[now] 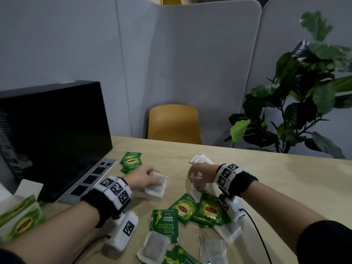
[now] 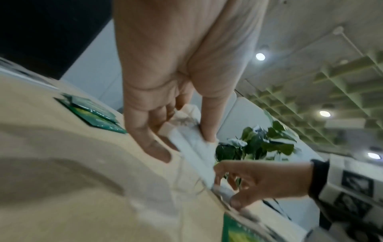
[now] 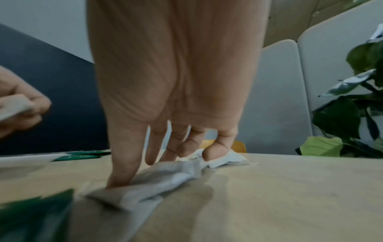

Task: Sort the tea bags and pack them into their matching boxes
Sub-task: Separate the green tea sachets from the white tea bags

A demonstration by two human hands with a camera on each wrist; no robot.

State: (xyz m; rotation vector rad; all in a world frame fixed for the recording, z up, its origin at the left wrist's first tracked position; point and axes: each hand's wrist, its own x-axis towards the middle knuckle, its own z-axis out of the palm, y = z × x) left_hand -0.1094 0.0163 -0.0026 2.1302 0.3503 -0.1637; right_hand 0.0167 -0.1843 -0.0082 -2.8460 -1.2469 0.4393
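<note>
My left hand (image 1: 152, 178) holds a small stack of white tea bags (image 1: 157, 187) just above the table; in the left wrist view thumb and fingers (image 2: 153, 144) pinch the stack (image 2: 194, 152). My right hand (image 1: 194, 178) reaches down onto another white tea bag (image 1: 197, 186), thumb and curled fingers pinching it (image 3: 161, 178). Green sachets (image 1: 198, 208) lie below the right wrist, and more green sachets (image 1: 131, 161) sit beyond the left hand. An open green tea box (image 1: 19, 218) stands at the lower left.
Loose white tea bags (image 1: 154, 248) lie near the front edge, with a further pile (image 1: 201, 159) beyond my right hand. A black monitor (image 1: 53, 130) on a grey base fills the left. A yellow chair (image 1: 173, 124) and a plant (image 1: 304, 92) stand behind the table (image 1: 285, 187).
</note>
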